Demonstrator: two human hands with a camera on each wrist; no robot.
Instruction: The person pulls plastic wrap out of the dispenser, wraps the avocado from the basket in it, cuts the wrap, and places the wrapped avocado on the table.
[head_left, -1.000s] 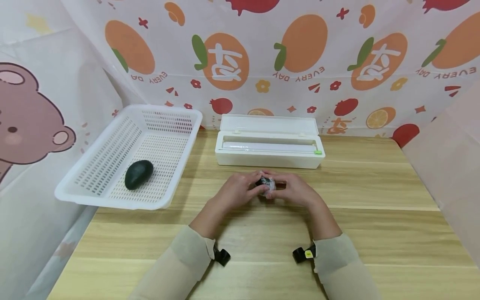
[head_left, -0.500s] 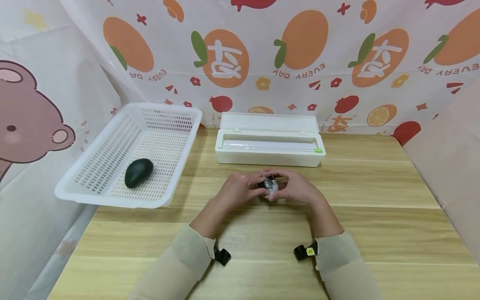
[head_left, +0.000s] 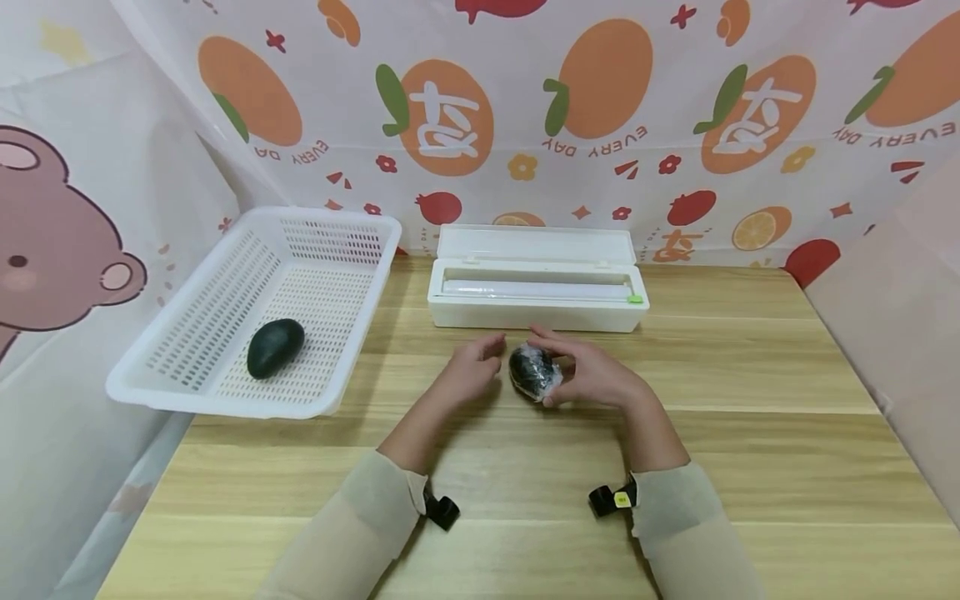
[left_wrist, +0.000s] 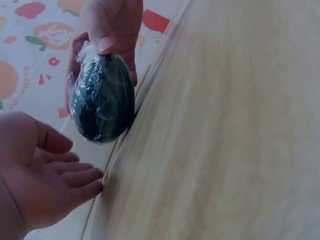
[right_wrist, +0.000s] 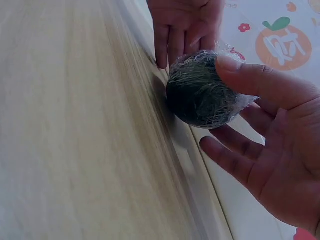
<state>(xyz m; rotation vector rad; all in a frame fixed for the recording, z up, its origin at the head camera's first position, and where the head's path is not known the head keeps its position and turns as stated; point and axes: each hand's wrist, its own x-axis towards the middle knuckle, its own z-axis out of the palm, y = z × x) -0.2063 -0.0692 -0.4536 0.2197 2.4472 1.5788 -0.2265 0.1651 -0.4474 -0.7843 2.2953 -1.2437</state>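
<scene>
A dark green avocado [head_left: 532,372] wrapped in crinkled cling film is in front of me, above the wooden table. My right hand [head_left: 596,375] grips one end of it, thumb on the near side and fingers on the far side. In the right wrist view, the thumb presses on the film of the avocado [right_wrist: 200,95]. To its left, my left hand [head_left: 468,371] is apart from it, palm turned toward it with fingers loosely bent and holding nothing. The left wrist view shows the film bunched at the end of the avocado [left_wrist: 102,100] under the right thumb.
A white cling film box [head_left: 536,315] with its lid raised stands behind the hands, a film roll inside. At the left, a white perforated basket [head_left: 367,333] holds an unwrapped dark green avocado [head_left: 276,348]. A printed curtain [head_left: 525,108] hangs behind the table [head_left: 750,467].
My left hand has let go of the wrapped avocado and moved a little left. The avocado stays in my right hand, now showing more of its surface.
</scene>
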